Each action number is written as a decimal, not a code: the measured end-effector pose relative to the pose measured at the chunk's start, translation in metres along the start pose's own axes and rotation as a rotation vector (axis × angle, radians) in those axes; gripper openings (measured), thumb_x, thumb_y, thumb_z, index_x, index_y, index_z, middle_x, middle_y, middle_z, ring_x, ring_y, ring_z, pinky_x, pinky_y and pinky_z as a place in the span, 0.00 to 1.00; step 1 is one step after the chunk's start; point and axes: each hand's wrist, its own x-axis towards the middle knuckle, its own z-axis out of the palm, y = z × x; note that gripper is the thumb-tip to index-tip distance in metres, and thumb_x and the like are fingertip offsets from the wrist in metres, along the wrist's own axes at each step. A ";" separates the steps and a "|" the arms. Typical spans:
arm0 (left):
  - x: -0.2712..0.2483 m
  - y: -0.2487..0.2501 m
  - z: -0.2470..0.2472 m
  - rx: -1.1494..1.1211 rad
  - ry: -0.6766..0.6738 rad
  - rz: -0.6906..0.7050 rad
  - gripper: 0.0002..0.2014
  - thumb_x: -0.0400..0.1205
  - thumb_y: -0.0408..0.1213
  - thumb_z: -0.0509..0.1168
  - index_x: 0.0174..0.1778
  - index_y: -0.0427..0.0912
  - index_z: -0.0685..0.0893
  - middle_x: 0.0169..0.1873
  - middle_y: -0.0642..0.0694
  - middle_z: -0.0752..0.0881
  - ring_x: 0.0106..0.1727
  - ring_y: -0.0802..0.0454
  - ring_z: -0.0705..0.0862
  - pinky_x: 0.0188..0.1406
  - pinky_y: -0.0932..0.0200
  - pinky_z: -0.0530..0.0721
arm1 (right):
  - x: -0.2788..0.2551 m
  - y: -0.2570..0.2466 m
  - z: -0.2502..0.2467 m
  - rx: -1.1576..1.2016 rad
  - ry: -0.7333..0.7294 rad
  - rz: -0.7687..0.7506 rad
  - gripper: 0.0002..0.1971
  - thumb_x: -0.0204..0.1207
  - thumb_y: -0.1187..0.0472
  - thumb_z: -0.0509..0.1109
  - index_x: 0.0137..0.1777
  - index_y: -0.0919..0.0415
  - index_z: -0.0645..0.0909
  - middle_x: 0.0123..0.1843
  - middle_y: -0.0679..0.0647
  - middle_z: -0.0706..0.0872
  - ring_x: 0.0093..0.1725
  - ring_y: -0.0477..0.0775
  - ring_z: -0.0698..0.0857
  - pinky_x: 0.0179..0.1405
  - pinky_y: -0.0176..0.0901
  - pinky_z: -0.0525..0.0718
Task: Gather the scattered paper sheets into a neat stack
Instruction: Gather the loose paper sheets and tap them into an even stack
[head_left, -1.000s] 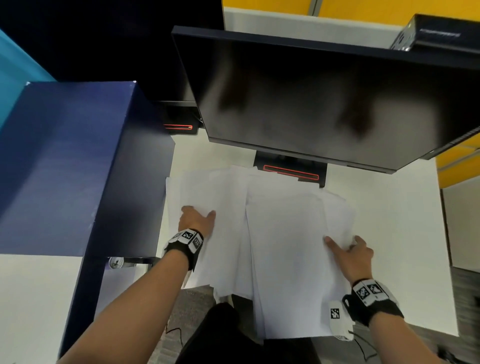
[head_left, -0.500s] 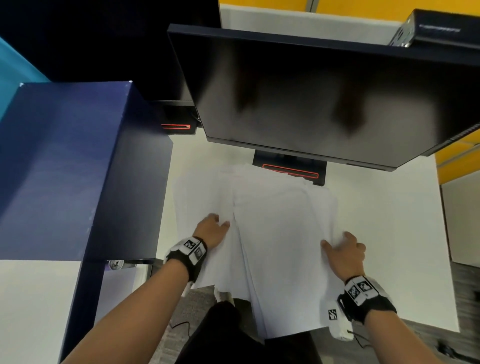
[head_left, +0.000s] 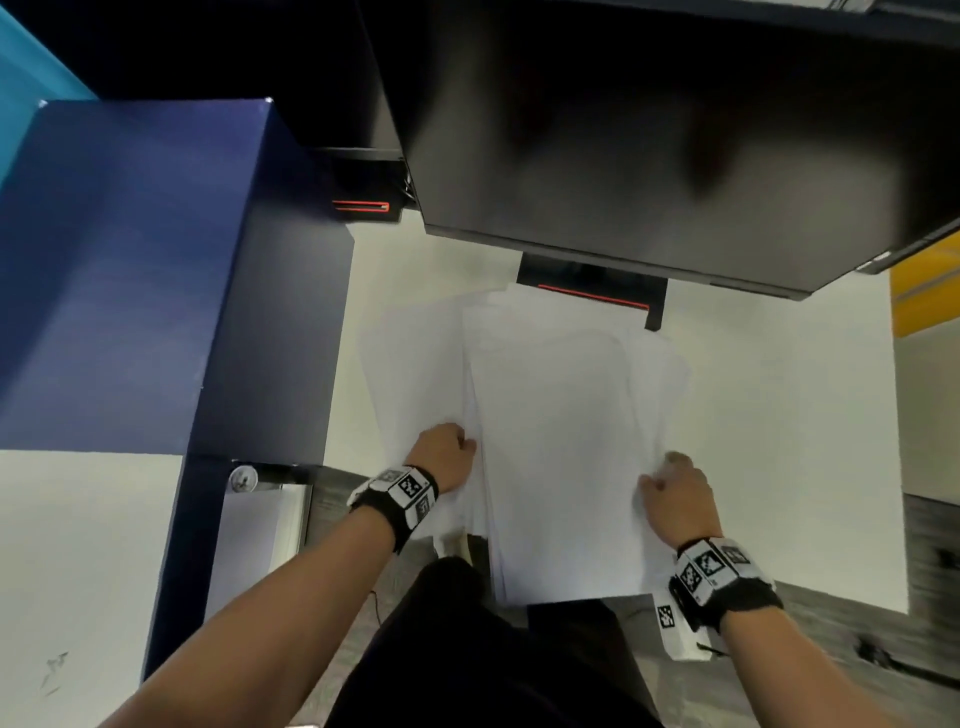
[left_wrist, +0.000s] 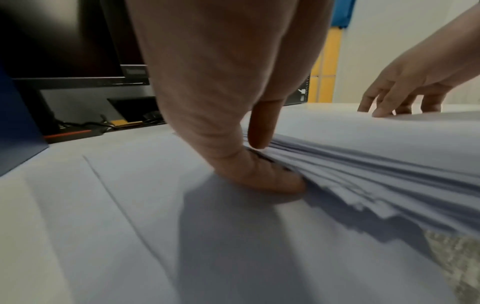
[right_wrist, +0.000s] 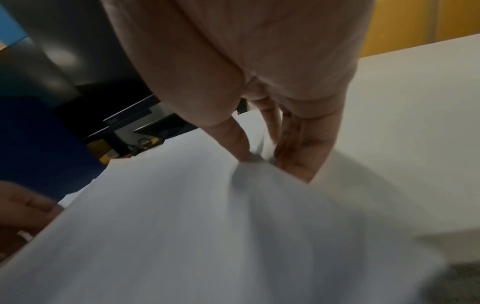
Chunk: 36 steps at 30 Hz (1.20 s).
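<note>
A large dark monitor fills the upper part of the head view, its stand planted on a white table. To the left rises a blue cabinet whose dark side panel borders the table's edge.

The paper sheets lie on the table in front of the monitor stand, drawn together into a rough pile with its near end hanging past the table's front edge. The pile is not squared: a few sheets fan out flat to the left, and others jut out at the right side.

The left hand sits at the pile's left edge with its fingers curled; in the left wrist view its thumb lies pressed on a flat sheet and tucked in against the staggered sheet edges, with a finger pointing down onto the top of them. The right hand is at the pile's right edge, and the right wrist view shows its fingers pinching the top sheets, which pucker there.

Both wrists carry black bands with printed markers.
</note>
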 end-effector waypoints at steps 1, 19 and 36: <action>-0.001 -0.001 0.003 0.039 -0.022 0.002 0.16 0.90 0.41 0.56 0.53 0.32 0.83 0.55 0.36 0.87 0.54 0.43 0.84 0.54 0.56 0.79 | -0.006 0.001 0.003 0.001 -0.012 0.001 0.20 0.82 0.61 0.65 0.70 0.70 0.71 0.64 0.72 0.81 0.63 0.72 0.81 0.61 0.54 0.78; 0.077 0.088 -0.025 0.051 0.146 0.030 0.13 0.89 0.33 0.53 0.66 0.33 0.74 0.63 0.35 0.83 0.63 0.36 0.84 0.58 0.50 0.80 | 0.098 -0.090 -0.029 0.046 0.062 -0.021 0.19 0.86 0.63 0.54 0.70 0.76 0.73 0.69 0.75 0.74 0.67 0.75 0.76 0.65 0.53 0.74; 0.065 -0.033 -0.082 -0.260 0.300 -0.437 0.33 0.75 0.54 0.75 0.69 0.34 0.81 0.64 0.37 0.87 0.62 0.34 0.87 0.57 0.50 0.86 | 0.084 -0.032 -0.034 0.298 0.116 0.064 0.41 0.75 0.41 0.72 0.82 0.65 0.66 0.76 0.66 0.73 0.69 0.68 0.80 0.71 0.54 0.75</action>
